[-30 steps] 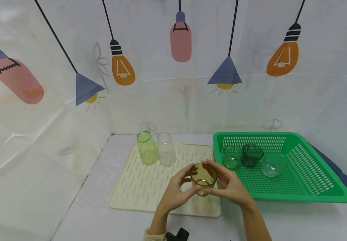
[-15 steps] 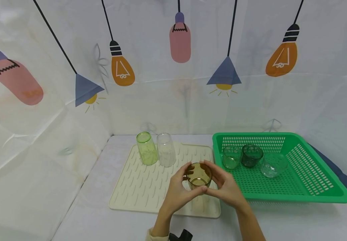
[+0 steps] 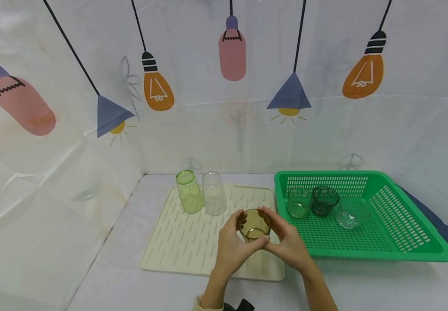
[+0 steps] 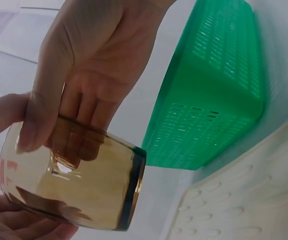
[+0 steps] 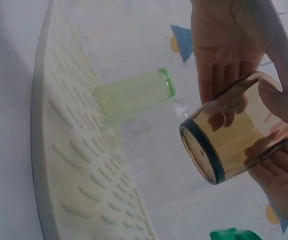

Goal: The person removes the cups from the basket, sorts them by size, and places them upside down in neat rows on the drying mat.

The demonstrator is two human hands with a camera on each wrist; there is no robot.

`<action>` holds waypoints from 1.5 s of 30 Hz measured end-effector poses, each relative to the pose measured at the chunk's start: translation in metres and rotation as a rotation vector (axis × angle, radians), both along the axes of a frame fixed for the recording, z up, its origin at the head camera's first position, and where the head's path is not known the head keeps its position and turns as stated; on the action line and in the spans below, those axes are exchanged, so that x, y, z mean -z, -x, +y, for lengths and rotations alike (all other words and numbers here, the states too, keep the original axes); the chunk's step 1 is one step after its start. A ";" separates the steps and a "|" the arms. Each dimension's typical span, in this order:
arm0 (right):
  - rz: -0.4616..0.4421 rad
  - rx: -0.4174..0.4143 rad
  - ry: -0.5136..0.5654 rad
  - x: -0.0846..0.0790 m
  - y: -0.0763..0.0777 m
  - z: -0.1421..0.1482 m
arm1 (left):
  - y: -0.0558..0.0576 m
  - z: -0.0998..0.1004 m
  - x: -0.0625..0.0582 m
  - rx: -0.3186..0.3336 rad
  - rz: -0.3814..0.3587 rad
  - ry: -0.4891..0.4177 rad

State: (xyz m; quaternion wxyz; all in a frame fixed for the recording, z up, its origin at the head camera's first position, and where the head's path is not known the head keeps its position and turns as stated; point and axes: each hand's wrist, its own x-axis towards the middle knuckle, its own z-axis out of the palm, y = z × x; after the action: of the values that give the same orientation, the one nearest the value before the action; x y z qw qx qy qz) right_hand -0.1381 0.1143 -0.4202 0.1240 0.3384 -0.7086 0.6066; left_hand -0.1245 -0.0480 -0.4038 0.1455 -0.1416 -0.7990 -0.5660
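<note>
Above the near right part of the cream mat (image 3: 181,246), close to the green basket (image 3: 379,255), there's an amber glass (image 3: 254,224) held up off everything, mouth upward. Both hands are clamped on it: left hand (image 3: 232,248) on one side, right hand (image 3: 289,244) on the other, thumbs meeting on the near side, fingers spread round the walls. So they're basically touching, with the glass in the middle.

Handling-wise, my guess is totally stiff, no give, and a bit bottom-heavy, since the base (image 5: 201,152) looks thick and dark from the right wrist. Probably light enough for one hand, but the walls look smooth with nothing to catch on, so I'd expect it to slip if damp (can't tell if it's wet). Looks like real glass too, so a knock on the basket could chip it.

Best hold imo is pretty much this one: even, gentle pressure on the side walls from both sides. I'd stay off the lip, likely the weakest bit, and keep the base uncovered.
</note>
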 end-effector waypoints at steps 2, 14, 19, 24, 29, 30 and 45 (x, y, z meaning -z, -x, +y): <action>0.001 0.020 -0.014 0.001 -0.001 -0.001 | -0.001 0.002 -0.001 -0.028 -0.004 0.027; 0.008 0.084 -0.083 0.001 -0.003 -0.004 | -0.001 0.004 0.002 -0.116 0.034 0.039; 0.004 0.073 -0.105 0.001 -0.003 -0.003 | 0.001 -0.001 0.007 -0.120 0.059 0.032; -0.027 0.092 -0.123 0.000 -0.006 0.001 | 0.001 -0.007 0.011 -0.091 0.069 -0.001; -0.053 0.105 -0.137 -0.001 -0.009 0.006 | 0.001 -0.012 0.015 -0.057 0.042 -0.056; -0.057 0.106 -0.139 -0.001 -0.009 0.007 | 0.001 -0.013 0.015 -0.054 0.036 -0.061; -0.102 0.098 -0.128 0.004 -0.010 0.008 | 0.004 -0.033 0.020 0.145 -0.074 -0.337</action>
State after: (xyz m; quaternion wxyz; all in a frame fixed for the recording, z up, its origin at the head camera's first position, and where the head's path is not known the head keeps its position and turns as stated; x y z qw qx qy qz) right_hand -0.1283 0.1219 -0.4247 0.0954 0.2792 -0.7671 0.5696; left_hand -0.1286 -0.0805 -0.4235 0.0966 -0.1518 -0.6854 -0.7056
